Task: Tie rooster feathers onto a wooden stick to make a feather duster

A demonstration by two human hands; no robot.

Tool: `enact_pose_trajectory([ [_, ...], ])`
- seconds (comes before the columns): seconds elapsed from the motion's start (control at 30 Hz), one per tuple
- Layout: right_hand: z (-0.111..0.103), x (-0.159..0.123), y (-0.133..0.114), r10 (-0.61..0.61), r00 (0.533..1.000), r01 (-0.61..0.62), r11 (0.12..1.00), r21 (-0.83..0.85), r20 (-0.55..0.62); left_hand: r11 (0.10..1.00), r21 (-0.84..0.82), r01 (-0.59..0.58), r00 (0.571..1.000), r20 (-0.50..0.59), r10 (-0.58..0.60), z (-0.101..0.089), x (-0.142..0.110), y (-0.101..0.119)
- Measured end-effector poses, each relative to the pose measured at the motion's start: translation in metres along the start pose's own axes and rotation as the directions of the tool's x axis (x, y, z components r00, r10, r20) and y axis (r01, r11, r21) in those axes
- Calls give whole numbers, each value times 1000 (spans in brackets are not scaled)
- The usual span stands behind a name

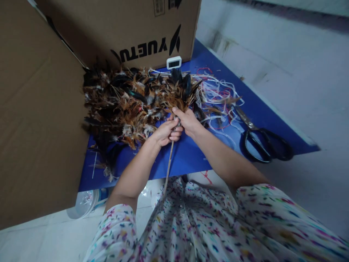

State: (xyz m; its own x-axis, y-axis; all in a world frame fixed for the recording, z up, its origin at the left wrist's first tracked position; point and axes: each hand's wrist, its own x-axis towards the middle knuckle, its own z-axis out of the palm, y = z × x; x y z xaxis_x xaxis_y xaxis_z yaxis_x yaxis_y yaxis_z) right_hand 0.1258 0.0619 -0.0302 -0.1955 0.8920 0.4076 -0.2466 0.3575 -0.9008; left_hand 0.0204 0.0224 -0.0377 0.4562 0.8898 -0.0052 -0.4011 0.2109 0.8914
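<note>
Your left hand (167, 133) curls round the thin stick (169, 160), your right hand (188, 120) pinches the base of the feather bunch (180, 95), stick jutting past the near edge of the table (156, 165)! Looks like fastening; next calls for a firm, even hold.

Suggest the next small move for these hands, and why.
Perhaps press the base of the feather bunch snugly against the stick with the right hand while the left hand steadies it: both hands meet where bunch and stick join, and the stick's bare length runs down past the edge of the blue table.
</note>
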Motion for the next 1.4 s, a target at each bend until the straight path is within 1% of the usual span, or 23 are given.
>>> enact_pose_trajectory([
  [0.17,-2,4,9,-29,1000,29,999,-44,4,1000,30,-2,997,-75,4,7,-1,-2],
  [0.3,-11,10,11,-43,999,46,987,-156,24,999,36,-25,995,-93,28,10,-1,-3],
  [0.37,-18,13,6,-164,986,150,947,-283,-28,999,24,-44,995,-92,46,9,1,-3],
  [0.4,-21,13,2,-276,959,231,897,-378,-70,998,17,-54,994,-98,55,8,2,-3],
  [0.47,-24,10,-10,-521,848,365,712,-600,-102,998,5,-66,992,-106,66,6,4,-2],
  [0.5,-23,8,-17,-605,794,402,597,-694,-61,998,-1,-66,993,-102,66,5,4,-2],
  [0.53,-19,5,-25,-649,760,434,488,-757,18,998,-8,-66,994,-93,65,5,5,-2],
  [0.57,-13,3,-33,-653,746,478,392,-786,127,998,-14,-66,994,-85,64,5,5,-2],
  [0.63,6,2,-45,-549,732,596,231,-769,403,997,-24,-71,994,-84,69,7,5,-4],
  [0.7,29,7,-51,-341,681,709,83,-700,649,997,-24,-70,993,-102,67,8,6,-6],
  [0.73,40,11,-52,-222,651,747,13,-665,726,997,-22,-69,991,-113,66,8,7,-7],
  [0.77,51,17,-50,-129,635,762,-52,-645,761,997,-17,-72,990,-122,69,8,8,-8],
  [0.83,68,29,-44,-29,624,768,-161,-620,781,997,-6,-77,989,-131,75,8,9,-10],
  [0.93,83,45,-34,18,621,758,-270,-594,784,996,-4,-88,988,-131,87,6,11,-11],
  [1.0,86,50,-32,47,633,746,-303,-592,773,996,-9,-91,988,-126,89,6,11,-11],
  [1.07,85,52,-34,42,661,731,-265,-629,750,995,-12,-94,989,-114,92,5,11,-10],
  [1.13,81,52,-39,-19,681,725,-126,-678,732,996,-18,-89,991,-102,87,5,10,-9],
  [1.17,79,52,-42,-64,693,718,-22,-695,718,996,-25,-85,992,-97,82,5,9,-8],
  [1.23,74,51,-47,-153,733,678,246,-693,663,996,-45,-82,993,-85,78,5,8,-8],
  [1.3,68,49,-52,-190,799,566,557,-607,571,995,-61,-78,995,-73,74,4,6,-7],
  [1.33,66,46,-55,-183,832,488,690,-534,525,995,-63,-75,995,-70,71,4,6,-6],
  [1.37,63,43,-59,-165,857,411,790,-455,488,995,-62,-72,995,-70,68,4,5,-6],
  [1.4,59,39,-64,-145,875,347,854,-388,462,996,-59,-70,995,-71,66,4,5,-5],
])
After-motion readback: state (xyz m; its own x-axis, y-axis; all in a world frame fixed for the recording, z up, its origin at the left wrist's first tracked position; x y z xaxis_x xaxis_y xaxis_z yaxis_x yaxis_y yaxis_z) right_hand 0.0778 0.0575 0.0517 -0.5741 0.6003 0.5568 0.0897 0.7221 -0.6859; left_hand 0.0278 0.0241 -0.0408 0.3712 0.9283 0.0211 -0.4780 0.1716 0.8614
